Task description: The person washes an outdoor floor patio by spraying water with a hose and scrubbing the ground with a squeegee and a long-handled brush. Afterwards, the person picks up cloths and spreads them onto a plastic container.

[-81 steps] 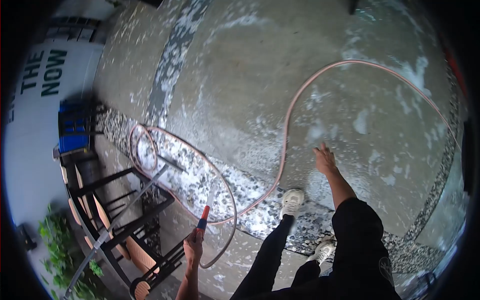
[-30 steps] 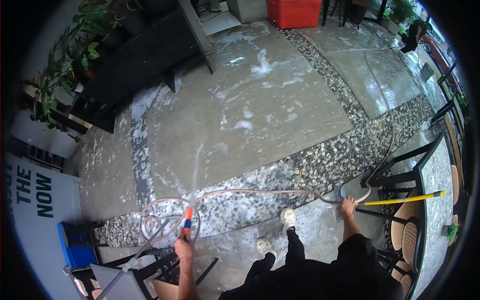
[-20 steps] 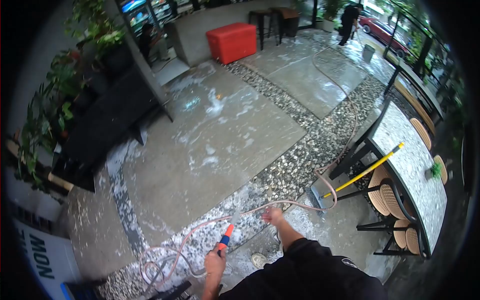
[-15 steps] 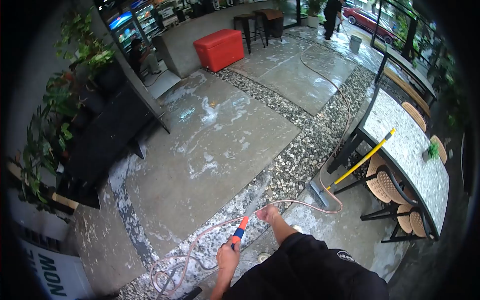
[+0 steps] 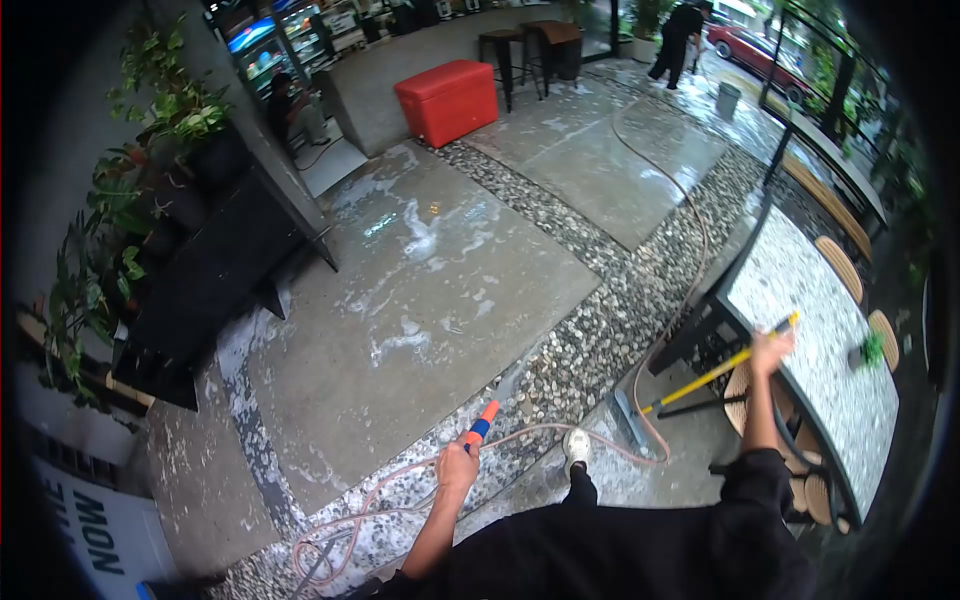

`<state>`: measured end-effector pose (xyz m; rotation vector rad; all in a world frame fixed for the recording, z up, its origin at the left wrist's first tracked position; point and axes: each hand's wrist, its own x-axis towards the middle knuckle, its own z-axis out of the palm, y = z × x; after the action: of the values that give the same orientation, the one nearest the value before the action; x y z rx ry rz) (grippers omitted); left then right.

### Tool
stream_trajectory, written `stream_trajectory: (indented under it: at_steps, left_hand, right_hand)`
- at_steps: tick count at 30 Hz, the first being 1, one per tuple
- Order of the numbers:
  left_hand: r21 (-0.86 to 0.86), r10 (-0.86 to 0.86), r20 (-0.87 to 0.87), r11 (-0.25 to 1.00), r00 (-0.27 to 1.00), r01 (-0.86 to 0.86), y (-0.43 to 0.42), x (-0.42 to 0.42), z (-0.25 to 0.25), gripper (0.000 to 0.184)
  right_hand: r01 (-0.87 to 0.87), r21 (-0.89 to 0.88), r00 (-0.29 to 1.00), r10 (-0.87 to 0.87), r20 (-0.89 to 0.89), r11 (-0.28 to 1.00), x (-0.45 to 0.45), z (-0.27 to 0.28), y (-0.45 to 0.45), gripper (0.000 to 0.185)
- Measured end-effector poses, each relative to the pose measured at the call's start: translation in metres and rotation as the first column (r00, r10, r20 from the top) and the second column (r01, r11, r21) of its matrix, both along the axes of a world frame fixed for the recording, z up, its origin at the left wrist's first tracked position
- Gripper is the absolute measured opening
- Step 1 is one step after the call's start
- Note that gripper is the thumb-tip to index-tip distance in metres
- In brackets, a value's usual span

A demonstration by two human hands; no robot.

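My left hand (image 5: 457, 465) is closed round the orange and blue hose nozzle (image 5: 481, 424), and water sprays from its tip onto the pebble strip. The pink hose (image 5: 540, 428) loops over the wet floor below the nozzle. At the right, my right hand (image 5: 772, 350) is at the upper end of a yellow pole (image 5: 712, 373), by the edge of the speckled table (image 5: 810, 300); its fingers look wrapped round the pole. The pole slants down to a grey brush head (image 5: 631, 418) on the floor, beside the hose.
Wicker chairs (image 5: 838, 268) stand round the table, which bears a small plant (image 5: 870, 349). Farther off are a red cooler (image 5: 447, 103), stools, a grey bucket (image 5: 727, 99) and a person in black (image 5: 680, 42). Another person sits near the counter. A black bench (image 5: 215, 290) stands left; suds streak the floor.
My right hand has moved from near the nozzle to the yellow pole at the table edge. The nozzle stays in my left hand. Earlier, the view swung up and right.
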<state>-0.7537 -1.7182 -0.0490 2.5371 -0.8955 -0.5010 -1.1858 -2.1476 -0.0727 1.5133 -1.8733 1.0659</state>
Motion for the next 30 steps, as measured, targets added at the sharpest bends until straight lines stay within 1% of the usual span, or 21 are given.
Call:
stream_trajectory:
  at_steps: [1,3,5,6,7,9,10,11,12,13,15,17,18,19,21,22,23,25,27,29,30]
  left_hand:
    - [0.042,0.017,-0.019,0.999,1.000,-0.016,-0.015,0.000,-0.008,0.036]
    - [0.069,0.054,-0.047,0.996,0.997,-0.051,-0.040,-0.001,-0.021,0.038]
    - [0.153,0.101,-0.078,0.984,0.992,-0.088,-0.069,0.003,-0.029,0.039]
    - [0.184,0.112,-0.047,0.978,0.993,-0.102,-0.076,0.007,-0.042,0.039]
    - [0.196,0.134,-0.044,0.973,0.990,-0.123,-0.085,0.012,-0.042,0.039]
    - [0.263,0.202,-0.016,0.946,0.979,-0.191,-0.097,0.019,-0.042,0.039]
    - [0.262,0.205,0.029,0.943,0.978,-0.205,-0.095,0.024,-0.050,0.039]
    - [0.307,0.232,0.044,0.922,0.972,-0.234,-0.099,0.028,-0.044,0.039]
    - [0.287,0.273,0.074,0.915,0.959,-0.282,-0.098,0.032,-0.046,0.037]
    - [0.266,0.314,0.103,0.906,0.944,-0.331,-0.095,0.037,-0.050,0.035]
    - [0.260,0.378,0.153,0.876,0.913,-0.406,-0.085,0.044,-0.051,0.032]
    - [0.275,0.449,0.138,0.839,0.883,-0.469,-0.073,0.053,-0.052,0.033]
    - [0.315,0.471,0.125,0.816,0.873,-0.485,-0.067,0.057,-0.050,0.036]
    - [0.307,0.522,0.118,0.790,0.845,-0.531,-0.064,0.059,-0.046,0.035]
    - [0.272,0.586,0.141,0.752,0.798,-0.600,-0.054,0.065,-0.043,0.034]
    - [0.238,0.607,0.096,0.755,0.789,-0.611,-0.045,0.070,-0.043,0.034]
    - [0.234,0.628,0.092,0.741,0.773,-0.629,-0.038,0.073,-0.043,0.034]
    - [0.212,0.694,0.106,0.683,0.712,-0.699,-0.026,0.080,-0.047,0.033]
    - [0.182,0.727,0.091,0.659,0.680,-0.729,-0.011,0.088,-0.053,0.034]
    - [0.243,0.762,0.091,0.607,0.641,-0.757,0.003,0.103,-0.055,0.033]
    - [0.214,0.784,0.054,0.596,0.618,-0.774,0.005,0.110,-0.047,0.033]
  right_hand:
    - [0.026,0.013,0.982,-0.028,0.185,1.000,-0.025,0.019,-0.014,0.095]
    - [0.321,0.130,0.917,-0.342,0.205,0.938,-0.059,0.039,-0.050,0.098]
    - [0.208,0.320,0.876,-0.321,0.359,0.924,-0.074,0.050,-0.078,0.090]
    - [-0.053,0.298,0.810,-0.134,0.571,0.953,-0.083,0.038,-0.094,0.085]
    - [-0.305,0.219,0.657,0.038,0.753,0.927,-0.095,0.023,-0.111,0.080]
    - [-0.382,0.306,0.748,0.097,0.657,0.872,-0.121,-0.008,-0.138,0.071]
    - [-0.323,0.389,0.780,0.010,0.626,0.863,-0.121,-0.013,-0.140,0.064]
    - [-0.261,0.468,0.808,-0.075,0.585,0.845,-0.119,-0.018,-0.140,0.057]
    - [-0.332,0.369,0.771,0.024,0.636,0.868,-0.120,-0.031,-0.138,0.050]
    - [-0.400,0.264,0.724,0.125,0.679,0.878,-0.116,-0.041,-0.140,0.043]
    - [-0.545,0.045,0.435,0.237,0.869,0.837,-0.081,-0.029,-0.133,0.029]
    - [-0.796,0.140,0.284,0.160,0.945,0.589,-0.064,-0.045,-0.135,0.017]
    - [-0.857,0.135,0.224,0.123,0.967,0.498,-0.028,-0.046,-0.122,0.013]
    - [-0.907,0.124,0.169,0.079,0.982,0.403,0.013,-0.047,-0.103,0.014]
    - [-0.923,0.321,0.352,0.127,0.927,0.213,0.071,-0.059,-0.092,0.026]
    - [-0.923,0.324,0.355,0.131,0.926,0.209,0.110,-0.060,-0.086,0.028]
    - [-0.922,0.326,0.357,0.134,0.924,0.206,0.153,-0.055,-0.078,0.030]
    - [-0.966,0.214,0.217,0.008,0.976,0.143,0.239,-0.032,-0.053,0.023]
    - [-0.960,0.225,0.262,0.252,0.932,0.166,0.316,-0.013,-0.029,0.023]
    - [-0.978,0.132,0.172,0.270,0.947,0.162,0.380,0.007,-0.007,0.026]
    - [-0.977,0.095,0.140,0.244,0.960,0.190,0.411,0.021,0.003,0.028]
